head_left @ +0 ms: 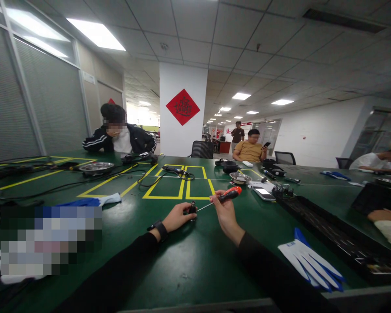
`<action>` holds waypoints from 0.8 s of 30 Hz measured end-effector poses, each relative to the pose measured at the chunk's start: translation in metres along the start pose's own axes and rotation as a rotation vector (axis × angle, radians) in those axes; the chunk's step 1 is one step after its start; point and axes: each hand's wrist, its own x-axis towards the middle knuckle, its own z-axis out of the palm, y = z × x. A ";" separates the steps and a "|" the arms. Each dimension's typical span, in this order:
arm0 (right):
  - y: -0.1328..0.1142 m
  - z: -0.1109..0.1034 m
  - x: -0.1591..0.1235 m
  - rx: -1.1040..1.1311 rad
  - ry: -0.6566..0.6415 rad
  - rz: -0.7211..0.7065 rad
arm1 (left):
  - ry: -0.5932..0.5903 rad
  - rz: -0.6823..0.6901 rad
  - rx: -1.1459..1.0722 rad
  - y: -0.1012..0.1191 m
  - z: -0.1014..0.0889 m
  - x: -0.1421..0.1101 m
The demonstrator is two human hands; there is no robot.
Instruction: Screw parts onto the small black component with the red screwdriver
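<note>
My left hand (179,217) is closed around a small dark cylindrical part (192,210) with a metallic top, held upright at the green table (189,269). A dark band circles the left wrist. My right hand (226,215) grips a screwdriver (230,194) with a red and black handle, its fingers near the front of the handle. The thin metal shaft slants down to the left, and its tip meets or nearly meets the side of the dark part. Whether the tip sits in a screw is too small to tell.
At the right lie a white and blue glove (309,258) and a long black tray (332,243) of small parts. A phone (263,194) and metal bowls (240,178) stand farther back. Cables (169,174) cross yellow tape outlines. Several people sit or stand around.
</note>
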 end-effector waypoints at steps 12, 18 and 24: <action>-0.017 -0.002 -0.009 -0.115 -0.129 -0.057 | -0.007 0.027 0.030 0.001 -0.001 -0.001; -0.013 0.003 -0.008 -0.169 -0.116 -0.078 | -0.013 0.037 0.016 -0.001 0.000 0.000; -0.016 0.002 -0.008 0.029 -0.179 0.034 | -0.017 0.020 0.011 -0.001 0.001 0.001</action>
